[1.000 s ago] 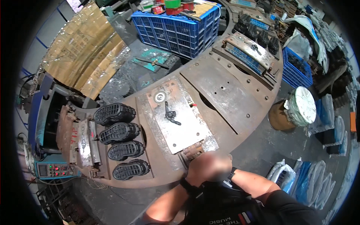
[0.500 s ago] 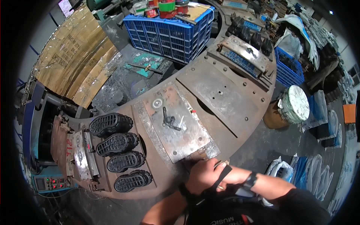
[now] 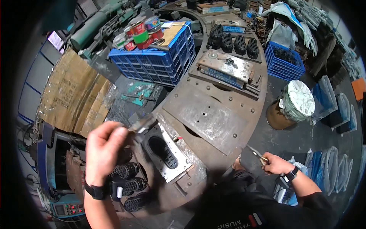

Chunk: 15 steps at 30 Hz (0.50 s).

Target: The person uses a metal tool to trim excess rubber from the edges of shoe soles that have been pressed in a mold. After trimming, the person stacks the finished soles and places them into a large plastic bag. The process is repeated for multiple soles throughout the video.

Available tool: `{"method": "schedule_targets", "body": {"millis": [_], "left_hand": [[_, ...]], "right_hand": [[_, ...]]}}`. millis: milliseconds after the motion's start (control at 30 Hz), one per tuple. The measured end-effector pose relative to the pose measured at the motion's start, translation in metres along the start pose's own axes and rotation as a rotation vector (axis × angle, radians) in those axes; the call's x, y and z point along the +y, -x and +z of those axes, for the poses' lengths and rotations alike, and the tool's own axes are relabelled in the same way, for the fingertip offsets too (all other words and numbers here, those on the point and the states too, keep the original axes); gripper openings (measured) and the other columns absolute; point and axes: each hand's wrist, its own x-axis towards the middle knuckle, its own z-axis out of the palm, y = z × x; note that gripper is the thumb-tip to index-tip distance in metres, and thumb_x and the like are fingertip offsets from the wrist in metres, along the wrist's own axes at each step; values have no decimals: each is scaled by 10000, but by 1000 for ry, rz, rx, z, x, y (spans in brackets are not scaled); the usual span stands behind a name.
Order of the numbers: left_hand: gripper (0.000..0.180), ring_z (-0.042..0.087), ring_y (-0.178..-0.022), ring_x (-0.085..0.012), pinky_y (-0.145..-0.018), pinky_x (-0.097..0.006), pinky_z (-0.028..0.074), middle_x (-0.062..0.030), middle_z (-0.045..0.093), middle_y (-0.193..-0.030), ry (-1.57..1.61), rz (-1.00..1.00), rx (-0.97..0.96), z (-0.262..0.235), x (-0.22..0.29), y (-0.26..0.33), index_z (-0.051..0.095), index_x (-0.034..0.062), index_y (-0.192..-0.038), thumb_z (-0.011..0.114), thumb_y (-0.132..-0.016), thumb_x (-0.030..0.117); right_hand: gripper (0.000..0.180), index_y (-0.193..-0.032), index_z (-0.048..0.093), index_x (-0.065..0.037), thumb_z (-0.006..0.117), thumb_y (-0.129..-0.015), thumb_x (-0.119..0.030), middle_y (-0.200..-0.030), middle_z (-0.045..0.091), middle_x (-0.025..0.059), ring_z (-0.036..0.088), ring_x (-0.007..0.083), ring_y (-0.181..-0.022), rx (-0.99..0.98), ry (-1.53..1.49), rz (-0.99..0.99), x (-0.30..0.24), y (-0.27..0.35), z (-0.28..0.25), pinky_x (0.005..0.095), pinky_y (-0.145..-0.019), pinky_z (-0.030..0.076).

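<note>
The fingers (image 3: 114, 134) of the left hand (image 3: 102, 150) are curled together around the grip of a metal mould lid (image 3: 142, 124), which stands raised at the ten o'clock corner of the open shoe-sole mould (image 3: 167, 152). The mould's dark sole-shaped cavity lies exposed just at three o'clock of the hand, in a pale metal plate set on the rusty curved workbench (image 3: 228, 95). A black band circles the left wrist. Below that hand, toward six o'clock, black rubber soles (image 3: 131, 179) lie in a row on a rack beside a control box (image 3: 66, 209) with red and green buttons.

At eleven o'clock of the view flattened cardboard (image 3: 72, 95) leans by a blue plastic crate (image 3: 156, 61) topped with paint tins (image 3: 141, 32). On the bench, at one o'clock of the mould, lies a flat grey steel plate (image 3: 206, 116); further up a closed mould (image 3: 225, 65) sits below four more black soles (image 3: 230, 40).

The right hand (image 3: 275, 165), well apart from the mould at four o'clock of it and off the bench edge, has its fingers closed on a slim metal tool (image 3: 254, 152) that points up toward the bench. A black watch sits on that wrist. At two o'clock of this hand stands a brown drum (image 3: 293, 103) with a pale wrapped top, and a second blue crate (image 3: 284, 61) sits above it.
</note>
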Motion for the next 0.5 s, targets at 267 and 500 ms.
{"method": "schedule_targets", "body": {"millis": [267,500], "left_hand": [[293,629,-1047,-413,-923,-434,497,-223,673,-1114,-867,285,649,-29,-45,-74,636,-19,-1190,563,-1077,242],[554,534,-1234,-450,-1049,-518,416,-265,578,-1307,-1062,168,692,30,-130,-85,510,-30,-1385,726,-962,256]], "right_hand": [[418,-1278,527,-33,674,-894,-107,-1007,711,183,721,293,-902,156,-6,-29,52,-28,-104,399,-775,557],[462,-1263,521,-61,764,-889,-181,-1030,685,155,682,289,-998,195,-2,-226,92,-88,-145,417,-864,526]]}}
